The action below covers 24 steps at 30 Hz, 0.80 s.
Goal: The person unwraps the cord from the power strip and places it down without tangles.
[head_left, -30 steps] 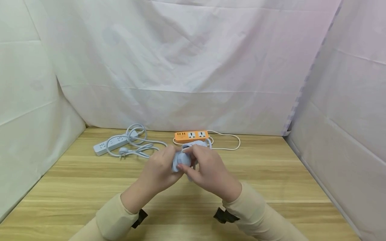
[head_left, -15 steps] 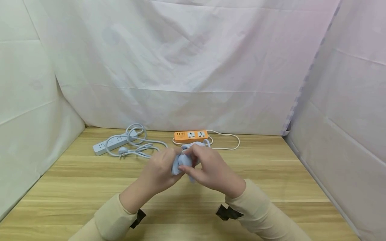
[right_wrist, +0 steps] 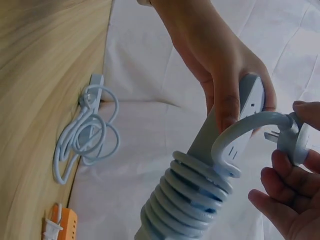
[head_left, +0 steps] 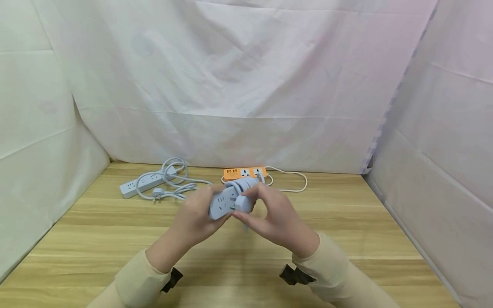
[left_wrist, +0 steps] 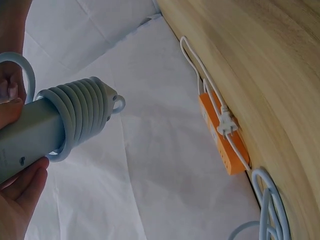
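Note:
My left hand [head_left: 198, 212] grips the bare end of a pale blue power strip [head_left: 220, 204], holding it up over the table. Its own cord [right_wrist: 182, 200] is coiled tightly around the other end in several turns. Between the thumb and fingers of my right hand [head_left: 275, 216] is the cord's round plug [head_left: 243, 204]. In the right wrist view the plug's metal prongs [right_wrist: 271, 136] point toward the strip's socket face, with a gap between them. A short loop of cord runs from the coil to the plug. The left wrist view shows the strip's back.
Toward the back left lies a second pale blue power strip [head_left: 143, 184] with a loose, tangled cord [head_left: 179, 186]. An orange power strip [head_left: 232, 173] with a white cord [head_left: 294, 190] lies near the back edge. White curtains [head_left: 239, 85] enclose the wooden table [head_left: 154, 231].
The plug has come away from the strip's socket face and moved right with my right hand. My left hand has turned the strip, so its sockets and the coiled cord show more.

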{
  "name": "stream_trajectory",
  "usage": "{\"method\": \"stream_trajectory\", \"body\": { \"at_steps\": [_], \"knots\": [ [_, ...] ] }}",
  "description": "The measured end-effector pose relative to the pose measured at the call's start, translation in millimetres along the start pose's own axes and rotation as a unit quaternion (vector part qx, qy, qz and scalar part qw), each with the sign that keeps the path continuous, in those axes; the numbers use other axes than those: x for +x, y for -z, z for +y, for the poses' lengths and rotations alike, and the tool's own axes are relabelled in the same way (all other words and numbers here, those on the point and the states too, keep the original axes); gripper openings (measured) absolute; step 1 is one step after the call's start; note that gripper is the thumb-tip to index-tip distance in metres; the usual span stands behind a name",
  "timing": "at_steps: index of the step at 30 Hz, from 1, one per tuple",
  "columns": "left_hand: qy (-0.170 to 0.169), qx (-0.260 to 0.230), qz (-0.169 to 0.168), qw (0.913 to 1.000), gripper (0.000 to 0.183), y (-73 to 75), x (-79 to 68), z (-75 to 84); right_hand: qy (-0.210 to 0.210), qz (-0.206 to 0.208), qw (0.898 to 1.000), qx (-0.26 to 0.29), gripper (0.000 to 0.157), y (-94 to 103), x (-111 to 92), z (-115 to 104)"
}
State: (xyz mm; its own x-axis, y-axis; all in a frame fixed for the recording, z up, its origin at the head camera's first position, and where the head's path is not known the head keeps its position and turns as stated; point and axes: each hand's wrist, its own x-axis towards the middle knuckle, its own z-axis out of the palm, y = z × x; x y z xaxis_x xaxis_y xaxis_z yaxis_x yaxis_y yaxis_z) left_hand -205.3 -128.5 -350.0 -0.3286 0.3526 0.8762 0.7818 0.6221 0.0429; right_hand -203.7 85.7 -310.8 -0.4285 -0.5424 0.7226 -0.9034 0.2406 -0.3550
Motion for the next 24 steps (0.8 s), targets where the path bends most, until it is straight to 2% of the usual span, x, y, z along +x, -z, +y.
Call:
{"method": "stream_trajectory", "body": {
  "at_steps": [4,12,17,24],
  "knots": [
    [0.018,0.003,0.009,0.9998,0.061,3.0,-2.0,-5.3,-0.002,0.014,1.0,-0.015,0.035,3.7,-6,0],
    [0.044,0.003,0.021,0.9988,0.059,10.4,-4.5,-14.7,-0.002,0.007,0.999,-0.052,0.042,8.8,-18,2],
    [0.056,-0.006,0.023,0.9982,0.054,14.7,-5.8,-18.5,-0.004,0.003,0.998,-0.058,0.046,12.4,-27,6],
    [0.067,-0.009,0.025,0.9974,0.05,20.4,-6.6,-19.8,-0.028,-0.007,0.995,-0.091,0.052,17.9,-37,13]
  ]
}}
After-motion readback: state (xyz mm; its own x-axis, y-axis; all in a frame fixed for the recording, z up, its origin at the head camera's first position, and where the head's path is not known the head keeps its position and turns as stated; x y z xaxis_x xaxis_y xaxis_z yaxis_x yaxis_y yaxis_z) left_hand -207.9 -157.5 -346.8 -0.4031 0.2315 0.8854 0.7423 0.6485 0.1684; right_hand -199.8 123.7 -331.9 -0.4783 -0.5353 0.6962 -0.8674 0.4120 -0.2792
